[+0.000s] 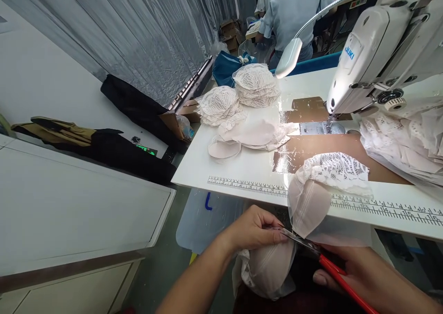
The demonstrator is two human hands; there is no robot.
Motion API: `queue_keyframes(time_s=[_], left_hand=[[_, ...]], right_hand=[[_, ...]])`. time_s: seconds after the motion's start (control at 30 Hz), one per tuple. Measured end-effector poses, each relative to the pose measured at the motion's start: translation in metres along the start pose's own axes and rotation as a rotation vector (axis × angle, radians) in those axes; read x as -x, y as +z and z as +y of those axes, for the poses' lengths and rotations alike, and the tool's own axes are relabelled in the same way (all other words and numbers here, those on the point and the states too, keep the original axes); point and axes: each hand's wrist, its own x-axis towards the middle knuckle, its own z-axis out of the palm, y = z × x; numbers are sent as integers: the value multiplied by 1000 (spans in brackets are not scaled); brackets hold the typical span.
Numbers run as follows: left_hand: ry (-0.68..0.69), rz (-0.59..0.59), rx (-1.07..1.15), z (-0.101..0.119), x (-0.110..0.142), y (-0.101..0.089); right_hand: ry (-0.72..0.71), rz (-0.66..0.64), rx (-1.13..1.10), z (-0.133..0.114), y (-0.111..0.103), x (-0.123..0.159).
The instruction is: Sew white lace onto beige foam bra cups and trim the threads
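Observation:
My left hand [258,228] pinches the edge of a beige bra cup [272,268] with lace trim, which hangs below the table edge over my lap. In my right hand [353,268] are red-handled scissors [334,268]; their blade tips lie at the cup's edge, close to my left fingertips. A second padded cup [309,205] with white lace [337,168] drapes over the table's front edge, just above the blades. Whether a thread runs between the two cups I cannot make out. Part of my right hand's grip is hidden behind the handles.
A white sewing machine [363,55] with a lamp [290,57] stands at the right. Lace stacks [256,85] and loose cups [258,134] lie on the white table [194,166]. More lace pieces [408,138] are piled right of the needle. Behind, people [294,18] sit working.

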Motion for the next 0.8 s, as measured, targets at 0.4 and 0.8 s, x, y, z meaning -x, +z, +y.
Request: queue_keyframes(time_s=[0.4, 0.8], left_hand=[[-38, 22, -75, 0, -1, -2], [10, 53, -31, 1, -1, 3]], right_hand=[[-55, 10, -54, 2, 1, 1], [-57, 63, -197, 8, 16, 1]])
